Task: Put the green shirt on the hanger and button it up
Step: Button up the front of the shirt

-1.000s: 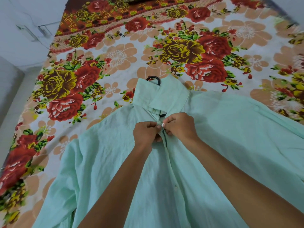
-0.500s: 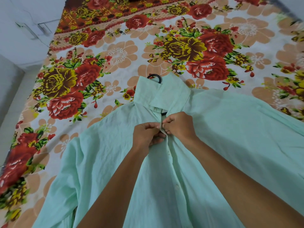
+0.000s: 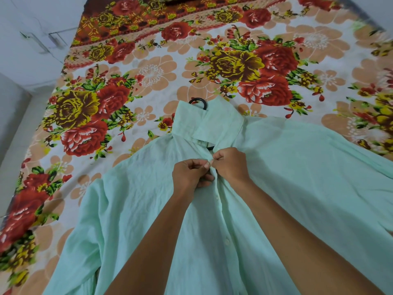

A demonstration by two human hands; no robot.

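**Ana:** Across the near half of the bed (image 3: 148,67), on its floral sheet in red, yellow and peach, lies the pale mint-green cotton shirt (image 3: 297,177), front up, collar toward the far edge, hem running off toward us.

**Ben:** And it is already on the hanger?

**Ana:** Looks that way. The black hanger hook (image 3: 198,102) pokes out above the collar, and a dark sliver shows in the neck opening just beyond the hands.

**Ben:** Tell me about the grip.

**Ana:** Both hands are curled and pinching. The left hand (image 3: 189,175) holds its edge of the placket, thumb and forefinger pressed together; the right hand (image 3: 230,165) pinches the opposite edge. Fingertips meet at the centre line, just below the collar. I'd judge that's the top chest button going through its hole, though the button itself is too small to make out.

**Ben:** So what does the next move turn on?

**Ana:** The placket line. It runs from the collar straight back toward the person, between the two forearms, so the coming button lies nearer than the hands, along that axis. A small white button (image 3: 217,198) sits just below the left hand, another (image 3: 227,241) farther down. Neither hand is clearly closer.

**Ben:** Anything holding other things?

**Ana:** No containers; only the shirt holding the hanger.
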